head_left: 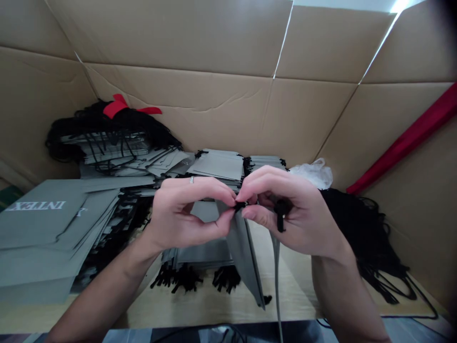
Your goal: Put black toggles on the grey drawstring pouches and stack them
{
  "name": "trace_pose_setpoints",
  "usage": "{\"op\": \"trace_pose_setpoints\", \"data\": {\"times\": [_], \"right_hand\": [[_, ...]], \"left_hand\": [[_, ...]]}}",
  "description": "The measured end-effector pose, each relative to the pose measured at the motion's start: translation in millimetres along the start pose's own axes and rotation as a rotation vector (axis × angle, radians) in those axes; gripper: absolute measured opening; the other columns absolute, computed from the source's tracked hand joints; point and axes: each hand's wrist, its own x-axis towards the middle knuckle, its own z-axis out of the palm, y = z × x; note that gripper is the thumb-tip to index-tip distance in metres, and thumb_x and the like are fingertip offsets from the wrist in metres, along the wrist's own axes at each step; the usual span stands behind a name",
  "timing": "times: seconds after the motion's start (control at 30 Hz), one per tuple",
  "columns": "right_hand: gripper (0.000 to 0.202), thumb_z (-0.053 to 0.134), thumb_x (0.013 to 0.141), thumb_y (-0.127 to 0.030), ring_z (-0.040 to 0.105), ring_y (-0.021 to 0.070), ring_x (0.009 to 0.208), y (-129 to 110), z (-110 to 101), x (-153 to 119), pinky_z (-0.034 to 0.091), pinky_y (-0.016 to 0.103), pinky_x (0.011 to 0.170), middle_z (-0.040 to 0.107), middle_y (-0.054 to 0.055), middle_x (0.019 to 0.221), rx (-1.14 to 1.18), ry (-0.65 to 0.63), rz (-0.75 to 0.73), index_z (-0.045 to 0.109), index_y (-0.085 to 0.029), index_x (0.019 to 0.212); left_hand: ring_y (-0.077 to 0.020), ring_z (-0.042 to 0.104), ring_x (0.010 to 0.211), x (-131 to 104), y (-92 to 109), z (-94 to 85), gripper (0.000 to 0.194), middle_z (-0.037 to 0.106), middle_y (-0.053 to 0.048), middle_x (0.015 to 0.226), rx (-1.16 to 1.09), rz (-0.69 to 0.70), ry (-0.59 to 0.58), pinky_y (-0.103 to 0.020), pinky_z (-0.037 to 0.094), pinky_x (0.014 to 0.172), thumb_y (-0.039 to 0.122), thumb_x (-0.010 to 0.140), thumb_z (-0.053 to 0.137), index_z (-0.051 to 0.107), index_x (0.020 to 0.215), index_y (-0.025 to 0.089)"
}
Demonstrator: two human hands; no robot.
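Note:
My left hand [185,212], with a ring on one finger, pinches a short black cord [240,206] between thumb and fingertips. Just opposite, the thumb and fingers of my right hand [293,209] close on the same cord. Below the fingertips a flat grey paper bag [245,255] hangs tilted on edge, with a black tuft at its lower corner. A second black piece [282,214] lies against my right palm; its kind is unclear. Behind and under my hands is a stack of grey bags [205,255] with black cord ends at the front.
More grey bags with white lettering [35,214] spread over the left side. At the back left, a black cord bundle [114,121] with a red strip lies on a pile. Black cords [364,233] and a clear plastic bag [314,174] are on the right. Cardboard walls [178,90] enclose the table.

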Motion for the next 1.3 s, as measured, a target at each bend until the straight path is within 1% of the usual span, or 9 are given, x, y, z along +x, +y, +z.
{"op": "trace_pose_setpoints", "data": {"times": [0.17,0.3,0.43,0.67,0.83,0.93,1.03,1.2,1.3], "right_hand": [[0.013,0.08,0.098,-0.01,0.066,0.0147,0.09,-7.1,0.8,-0.8,0.055,0.027,0.071,0.07,0.004,0.105,-0.216,0.05,0.028,0.08,-0.022,0.105],[0.017,0.076,0.097,-0.006,0.064,0.013,0.08,-11.2,2.6,-3.0,0.056,0.027,0.074,0.074,0.001,0.096,-0.344,0.057,0.048,0.075,-0.021,0.102],[0.017,0.069,0.1,-0.005,0.067,0.015,0.081,-8.6,5.9,-4.1,0.055,0.028,0.075,0.076,0.001,0.094,-0.459,0.054,-0.011,0.072,-0.022,0.104],[0.02,0.061,0.104,-0.003,0.06,0.0168,0.082,-0.3,5.0,-9.5,0.052,0.031,0.077,0.07,0.003,0.093,-0.578,-0.028,-0.124,0.068,-0.022,0.101],[0.025,0.059,0.099,0.003,0.056,0.0174,0.083,2.1,6.0,-11.4,0.05,0.032,0.076,0.067,0.003,0.092,-0.569,-0.064,-0.142,0.064,-0.022,0.097],[0.021,0.059,0.102,-0.001,0.055,0.016,0.079,1.2,9.3,-7.3,0.05,0.03,0.073,0.065,0.002,0.087,-0.514,-0.002,-0.14,0.065,-0.021,0.098],[0.017,0.061,0.103,-0.004,0.058,0.0133,0.077,-0.7,12.7,-2.6,0.051,0.027,0.073,0.065,0.001,0.085,-0.465,0.083,-0.157,0.067,-0.018,0.095],[0.014,0.066,0.093,-0.002,0.06,0.0094,0.073,-3.3,16.9,-0.4,0.049,0.022,0.067,0.066,0.0,0.083,-0.371,0.163,-0.105,0.069,-0.016,0.092],[0.014,0.07,0.087,-0.002,0.06,0.0078,0.072,-4.1,17.9,-0.7,0.05,0.02,0.067,0.067,-0.002,0.081,-0.313,0.198,-0.085,0.07,-0.015,0.091]], "left_hand": [[-0.0152,0.081,0.078,-1.8,-0.3,-0.2,0.021,0.084,-0.005,0.093,0.231,0.169,-0.063,-0.023,0.069,0.073,0.002,0.087,0.083,0.077,0.101,0.017],[-0.0222,0.082,0.087,-1.8,-1.9,-2.3,0.021,0.083,-0.011,0.094,0.429,0.363,-0.126,-0.036,0.072,0.085,0.003,0.089,0.086,0.074,0.103,0.012],[-0.0258,0.082,0.089,-2.1,-0.8,-3.9,0.013,0.084,-0.011,0.095,0.603,0.464,-0.175,-0.041,0.071,0.079,0.007,0.095,0.083,0.074,0.103,0.013],[-0.0274,0.083,0.098,-9.5,-1.2,-3.5,0.012,0.083,-0.014,0.1,0.646,0.48,-0.178,-0.035,0.074,0.081,0.007,0.098,0.08,0.076,0.109,0.007],[-0.0262,0.083,0.101,-11.6,-1.2,-3.0,0.006,0.084,-0.012,0.105,0.64,0.475,-0.186,-0.035,0.075,0.082,0.01,0.103,0.074,0.074,0.109,0.011],[-0.0236,0.083,0.094,-10.0,-2.7,-0.6,0.006,0.084,-0.011,0.101,0.595,0.429,-0.159,-0.033,0.075,0.082,0.011,0.101,0.078,0.075,0.106,0.013],[-0.0188,0.081,0.082,-6.1,-5.6,2.7,0.013,0.083,-0.007,0.094,0.425,0.34,-0.077,-0.03,0.074,0.079,0.009,0.096,0.083,0.075,0.104,0.016],[-0.0181,0.081,0.077,-0.3,-9.1,5.4,0.022,0.083,-0.006,0.091,0.191,0.256,0.01,-0.029,0.071,0.072,0.001,0.088,0.083,0.078,0.102,0.017],[-0.018,0.081,0.076,-0.5,-9.7,5.4,0.028,0.083,-0.006,0.09,0.096,0.214,0.021,-0.027,0.069,0.07,-0.003,0.08,0.085,0.079,0.1,0.016]]}}
